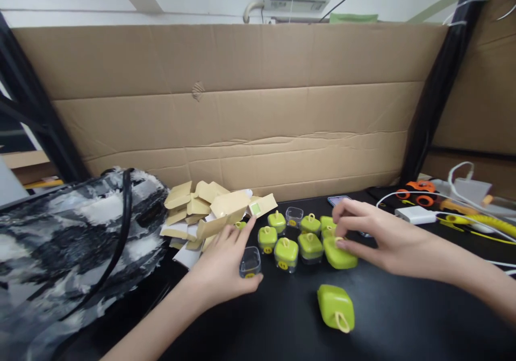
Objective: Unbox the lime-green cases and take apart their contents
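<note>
Left hand (226,264): forearm comes in from the bottom edge, angled up and to the right, palm down, back of the hand up. Fingers reach forward, thumb points right and stands well off the index, so the grip is spread. The clear square plastic container with a yellow label (250,260) sits in the gap between thumb and index, on the surface (282,318); can't tell whether the hand touches it. Right hand (368,234): forearm comes in from the right edge, nearly level, running left and slightly up. Wrist about straight, knuckles up, index bent over, thumb below. Thumb and index tips look pinched on the pale yellow loop of a lime-green rounded-square lid (342,256), which hangs tilted under the fingertips; other fingertips are partly hidden. Between the hands: a cluster of clear square containers with lime-green looped lids (286,252), upright, plus a second clear container (294,217) at the back of the group. A loose lime-green lid (334,301) lies nearer the camera, loop toward the viewer, well apart from both hands. Pile of folded tan cardboard pieces (226,205) just beyond the left fingers.
</note>
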Tool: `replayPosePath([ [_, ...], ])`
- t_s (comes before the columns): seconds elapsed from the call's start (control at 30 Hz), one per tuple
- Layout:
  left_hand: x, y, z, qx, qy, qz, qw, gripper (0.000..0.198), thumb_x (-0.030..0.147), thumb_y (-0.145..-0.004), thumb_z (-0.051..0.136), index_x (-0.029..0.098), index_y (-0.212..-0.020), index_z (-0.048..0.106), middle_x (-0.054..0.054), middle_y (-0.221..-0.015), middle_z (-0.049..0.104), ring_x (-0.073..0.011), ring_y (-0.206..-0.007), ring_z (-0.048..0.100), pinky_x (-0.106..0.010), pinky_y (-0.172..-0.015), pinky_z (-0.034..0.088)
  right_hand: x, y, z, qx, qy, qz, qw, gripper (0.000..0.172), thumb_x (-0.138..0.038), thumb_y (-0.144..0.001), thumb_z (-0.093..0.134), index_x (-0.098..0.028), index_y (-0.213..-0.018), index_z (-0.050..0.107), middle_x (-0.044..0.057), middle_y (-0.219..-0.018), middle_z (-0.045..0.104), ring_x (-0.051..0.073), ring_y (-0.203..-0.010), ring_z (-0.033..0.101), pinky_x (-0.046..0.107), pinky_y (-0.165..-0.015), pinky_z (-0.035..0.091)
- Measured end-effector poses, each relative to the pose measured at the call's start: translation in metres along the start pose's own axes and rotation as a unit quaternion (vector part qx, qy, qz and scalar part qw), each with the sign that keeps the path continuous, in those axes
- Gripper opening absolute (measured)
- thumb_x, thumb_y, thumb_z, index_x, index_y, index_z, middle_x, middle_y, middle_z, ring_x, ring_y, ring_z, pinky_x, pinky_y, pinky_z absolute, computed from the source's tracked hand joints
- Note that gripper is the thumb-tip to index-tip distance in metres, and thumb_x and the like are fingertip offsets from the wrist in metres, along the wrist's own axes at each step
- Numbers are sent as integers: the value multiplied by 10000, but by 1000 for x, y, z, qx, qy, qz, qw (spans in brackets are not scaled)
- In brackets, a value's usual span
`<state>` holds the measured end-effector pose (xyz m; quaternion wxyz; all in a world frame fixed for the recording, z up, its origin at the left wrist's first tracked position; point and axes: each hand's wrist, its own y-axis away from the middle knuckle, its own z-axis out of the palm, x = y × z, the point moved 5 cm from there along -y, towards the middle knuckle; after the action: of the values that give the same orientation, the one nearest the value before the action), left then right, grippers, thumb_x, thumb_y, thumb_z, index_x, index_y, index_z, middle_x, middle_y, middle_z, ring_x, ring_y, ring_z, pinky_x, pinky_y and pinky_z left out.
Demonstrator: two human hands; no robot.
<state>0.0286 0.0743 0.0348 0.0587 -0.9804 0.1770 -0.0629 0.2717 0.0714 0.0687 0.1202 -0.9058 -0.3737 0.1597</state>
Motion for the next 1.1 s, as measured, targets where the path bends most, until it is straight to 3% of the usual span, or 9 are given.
replayPosePath([
  [0.1, 6, -10, -18, 54, -44, 18, 997, 589, 372, -812, 486, 126, -1332, 359, -142, -1144, 513, -277, -1122, 481, -404, -968, 417, 11, 15, 11, -32, -6, 15, 999, 194, -267, -922, 461, -193, -767, 553, 51, -943, 501, 182, -850, 531, 337, -775, 436],
  [0.2, 7, -25, -27, 83, -102, 43, 990, 362, 201, -808, 451, 80, -1147, 491, -149, -1042, 548, -284, -1058, 499, -396, -930, 426, 13, 24, 22, -72, 4, 34, 997, 190, -238, -918, 467, -192, -772, 579, 54, -956, 523, 192, -868, 538, 354, -792, 434],
  [0.33, -1, -37, -29, 104, -178, 62, 977, 455, 10, -748, 407, 16, -1198, 473, -186, -1030, 585, -313, -1063, 495, -436, -966, 384, 5, 18, 18, -78, 43, 40, 995, 135, -296, -886, 543, -200, -828, 618, 53, -934, 567, 222, -872, 555, 390, -799, 426],
  [0.47, -11, -40, -28, 110, -223, 73, 966, 449, -65, -723, 370, 84, -1089, 584, -153, -1035, 637, -310, -1064, 513, -473, -1014, 332, -23, -21, 9, -12, 55, -40, 998, 165, -347, -891, 558, -202, -902, 637, 39, -915, 607, 203, -851, 578, 351, -775, 430],
  [0.53, -14, -39, -27, 110, -236, 69, 963, 409, -53, -728, 382, 95, -1030, 615, -146, -1008, 650, -311, -1042, 525, -456, -993, 359, -36, -52, 16, 3, 61, -61, 996, 163, -316, -908, 539, -192, -878, 640, 35, -938, 619, 185, -874, 582, 335, -808, 423],
  [0.7, -15, -39, -25, 117, -248, 41, 961, 490, 31, -734, 455, -18, -1220, 490, -204, -1028, 625, -331, -1034, 532, -419, -928, 421, -50, -128, 59, -32, 88, -57, 994, 159, -281, -903, 570, -146, -964, 626, 47, -1021, 633, 204, -965, 595, 421, -871, 453],
  [0.8, -15, -39, -24, 111, -244, 24, 963, 360, 79, -724, 510, 16, -1066, 602, -188, -967, 638, -340, -999, 549, -430, -910, 436, -49, -156, 84, -70, 94, -36, 992, 234, -316, -914, 561, -145, -1070, 594, 63, -1077, 621, 198, -931, 617, 416, -820, 503],
  [0.9, -17, -39, -24, 106, -235, 13, 966, 253, 172, -702, 611, 53, -920, 659, -179, -945, 632, -345, -1011, 541, -433, -912, 441, -47, -167, 96, -95, 87, -32, 991, 254, -312, -917, 559, -151, -1112, 578, 70, -1113, 607, 203, -947, 615, 411, -811, 513],
  [1.1, -19, -39, -20, 111, -207, 14, 972, 360, 370, -655, 712, 117, -909, 677, -164, -1034, 604, -356, -1075, 494, -478, -967, 404, -43, -155, 93, -131, 59, -57, 988, 234, -299, -919, 558, -148, -1095, 585, 64, -1089, 616, 194, -922, 621, 396, -795, 521],
])
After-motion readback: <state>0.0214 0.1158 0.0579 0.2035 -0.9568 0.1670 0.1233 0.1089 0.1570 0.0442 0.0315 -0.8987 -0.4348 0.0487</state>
